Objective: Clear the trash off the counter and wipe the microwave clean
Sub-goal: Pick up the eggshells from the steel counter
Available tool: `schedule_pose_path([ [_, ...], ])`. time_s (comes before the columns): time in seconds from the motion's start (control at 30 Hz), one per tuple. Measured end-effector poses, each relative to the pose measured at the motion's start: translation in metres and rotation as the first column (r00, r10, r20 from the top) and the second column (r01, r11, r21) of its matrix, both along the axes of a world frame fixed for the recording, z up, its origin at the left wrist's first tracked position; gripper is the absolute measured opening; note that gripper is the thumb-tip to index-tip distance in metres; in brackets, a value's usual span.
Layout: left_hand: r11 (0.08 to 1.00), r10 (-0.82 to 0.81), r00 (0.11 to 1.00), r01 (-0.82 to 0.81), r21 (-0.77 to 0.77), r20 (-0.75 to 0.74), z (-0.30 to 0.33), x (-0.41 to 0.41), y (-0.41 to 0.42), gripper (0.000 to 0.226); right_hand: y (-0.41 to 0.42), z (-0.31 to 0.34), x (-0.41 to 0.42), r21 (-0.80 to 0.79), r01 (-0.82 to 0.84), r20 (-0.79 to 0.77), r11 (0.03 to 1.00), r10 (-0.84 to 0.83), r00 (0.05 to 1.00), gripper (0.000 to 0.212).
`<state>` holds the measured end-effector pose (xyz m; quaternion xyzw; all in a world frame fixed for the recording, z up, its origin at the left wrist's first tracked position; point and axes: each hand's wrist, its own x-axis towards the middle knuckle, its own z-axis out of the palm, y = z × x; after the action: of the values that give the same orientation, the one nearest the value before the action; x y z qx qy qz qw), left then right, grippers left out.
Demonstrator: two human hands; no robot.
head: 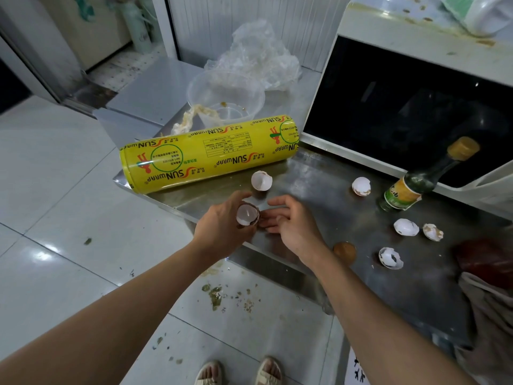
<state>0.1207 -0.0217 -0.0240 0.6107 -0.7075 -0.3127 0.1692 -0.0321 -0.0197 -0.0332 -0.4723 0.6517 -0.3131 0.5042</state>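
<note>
- At the bottom centre of the frame, sandalled feet [240,371] on a pale tiled floor [55,190] strewn with crumbs.
- Mid-frame, at the near edge of the steel counter [319,173]: left hand [224,223] curled round an eggshell half [248,214], hollow side up.
- Just to its right, right hand [294,223] loosely open, gripping nothing, fingertips touching or nearly touching that shell.
- Right of the wrist, a brown egg [344,251] near the counter edge.
- Scattered over the lower right of the counter: a broken shell [390,257], then two more pieces [405,227] [432,232] side by side.
- At the right edge, a cloth [488,309] and something dark red [485,257], too blurred to name.
- Just above the hands, another shell half [261,180] lying on the counter; one more [361,186] further right.
- Beside that, a dark glass bottle [427,179] with a yellow cap, standing before the microwave.
- Across the centre, a yellow roll of cling wrap [211,154] lying on its side.
- Behind it, a clear plastic bowl [224,98] with food smears and a crumpled clear bag [258,56].
- Upper right: microwave [402,107], dark door shut, white top spattered with brown stains.
</note>
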Motion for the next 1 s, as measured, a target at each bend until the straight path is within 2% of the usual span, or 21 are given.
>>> schedule_pose_path([
  [0.23,0.998,-0.062,0.995,0.061,0.019,0.084,-0.007,-0.007,-0.001,0.066,0.0,0.004,-0.004,0.01,-0.006,0.004,1.0,0.006,1.0,0.044],
  [0.33,0.999,-0.048,0.994,0.048,-0.006,0.101,-0.009,-0.008,-0.003,0.056,0.001,0.003,-0.005,0.014,0.006,0.01,1.0,-0.006,1.0,0.042],
  [0.53,1.0,0.007,0.997,-0.005,-0.031,0.074,-0.008,-0.01,-0.012,0.037,0.0,0.007,-0.012,-0.003,0.074,0.016,0.997,-0.074,0.997,0.039],
  [0.8,0.972,0.114,0.993,-0.117,-0.203,-0.025,0.013,-0.034,-0.05,0.04,-0.009,0.021,-0.033,-0.046,0.12,0.009,0.992,-0.12,0.993,0.033],
  [1.0,0.977,0.152,0.975,-0.124,-0.174,0.159,-0.001,-0.05,-0.061,0.037,-0.013,0.018,-0.048,-0.097,0.161,0.002,0.982,-0.162,0.987,0.031],
])
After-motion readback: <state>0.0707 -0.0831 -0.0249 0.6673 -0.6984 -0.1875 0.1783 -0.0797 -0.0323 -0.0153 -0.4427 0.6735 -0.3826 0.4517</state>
